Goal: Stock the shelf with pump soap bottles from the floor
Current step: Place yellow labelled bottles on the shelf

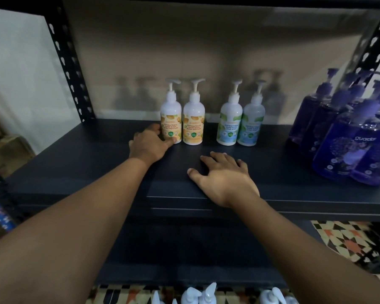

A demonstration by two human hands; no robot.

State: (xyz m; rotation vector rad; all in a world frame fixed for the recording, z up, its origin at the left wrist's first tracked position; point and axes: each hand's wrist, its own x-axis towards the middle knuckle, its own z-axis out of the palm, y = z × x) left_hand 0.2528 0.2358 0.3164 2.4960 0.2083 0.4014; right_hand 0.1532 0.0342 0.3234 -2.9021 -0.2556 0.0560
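Two white pump bottles with orange labels stand upright side by side at the back of the dark shelf. My left hand is wrapped around the base of the left orange bottle; the right orange bottle stands touching it. Two white bottles with green-blue labels stand to their right. My right hand lies flat on the shelf near its front edge, fingers spread, holding nothing. Several white pump tops show on the floor at the bottom edge.
Several purple pump bottles crowd the shelf's right end. Black perforated uprights frame the shelf, with a board behind. A patterned rug lies on the floor at lower right. Cardboard boxes sit at left.
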